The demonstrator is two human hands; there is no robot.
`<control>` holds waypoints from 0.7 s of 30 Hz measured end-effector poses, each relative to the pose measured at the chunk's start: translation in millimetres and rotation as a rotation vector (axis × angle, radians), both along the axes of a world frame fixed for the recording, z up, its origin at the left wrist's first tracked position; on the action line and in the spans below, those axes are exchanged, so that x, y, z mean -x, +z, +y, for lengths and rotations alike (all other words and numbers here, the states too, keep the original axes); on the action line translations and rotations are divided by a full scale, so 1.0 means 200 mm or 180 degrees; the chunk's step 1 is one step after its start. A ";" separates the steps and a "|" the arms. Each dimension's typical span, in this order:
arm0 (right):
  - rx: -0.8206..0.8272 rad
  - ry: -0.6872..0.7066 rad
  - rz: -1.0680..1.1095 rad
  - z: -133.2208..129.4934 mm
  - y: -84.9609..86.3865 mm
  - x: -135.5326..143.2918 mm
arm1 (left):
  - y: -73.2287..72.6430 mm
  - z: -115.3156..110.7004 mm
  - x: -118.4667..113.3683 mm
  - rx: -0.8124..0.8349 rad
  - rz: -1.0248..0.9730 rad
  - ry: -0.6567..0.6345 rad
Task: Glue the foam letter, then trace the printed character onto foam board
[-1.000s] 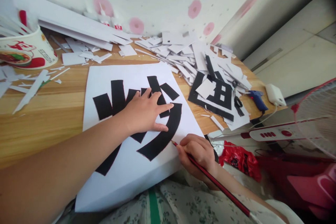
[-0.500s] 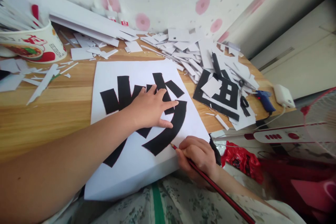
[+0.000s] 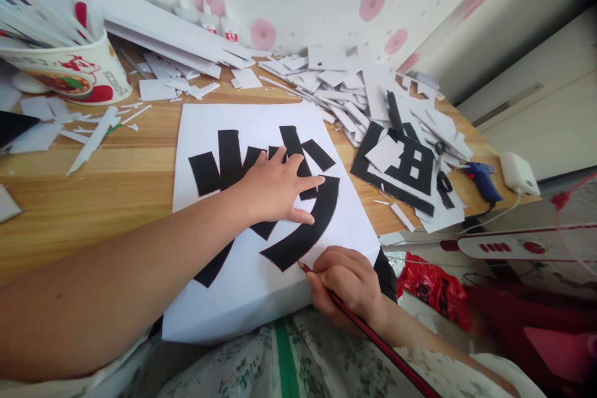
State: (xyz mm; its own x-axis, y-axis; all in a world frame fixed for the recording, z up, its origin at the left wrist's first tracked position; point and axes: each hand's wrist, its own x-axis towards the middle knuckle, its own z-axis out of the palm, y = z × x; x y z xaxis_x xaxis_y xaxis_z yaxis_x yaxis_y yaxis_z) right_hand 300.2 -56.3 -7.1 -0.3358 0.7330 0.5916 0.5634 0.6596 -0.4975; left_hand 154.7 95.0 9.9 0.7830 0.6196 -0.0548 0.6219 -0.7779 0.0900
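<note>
A black cut-out shape [image 3: 305, 233] made of angular and curved strokes lies on a white sheet [image 3: 233, 314], whose near end hangs over the table edge. My left hand [image 3: 282, 189] rests palm down on the cut-out, fingers spread, covering its middle. In my right hand [image 3: 347, 280] is a red and black pencil [image 3: 373, 333], pinched close to its point. The sharpened tip meets the sheet beside the lower edge of the curved stroke. Thin dark lines run along parts of the cut-out's border.
White scraps [image 3: 342, 84] are heaped at the back right. A second black cut-out [image 3: 420, 168], black scissors [image 3: 445, 189] and a blue glue gun [image 3: 484, 181] lie below them. A paper tub [image 3: 109, 68] of strips stands at the left. Right of the table is a fan [image 3: 504, 247].
The pencil tip has slid left along the curved stroke's lower edge, closer to its bottom corner. My left hand stays put on the cut-out. The whole view has shifted slightly.
</note>
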 end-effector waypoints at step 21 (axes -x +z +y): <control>0.0031 0.0325 0.0141 -0.01 -0.04 0.07 | 0.00 0.00 0.00 0.0080 -0.0014 0.0026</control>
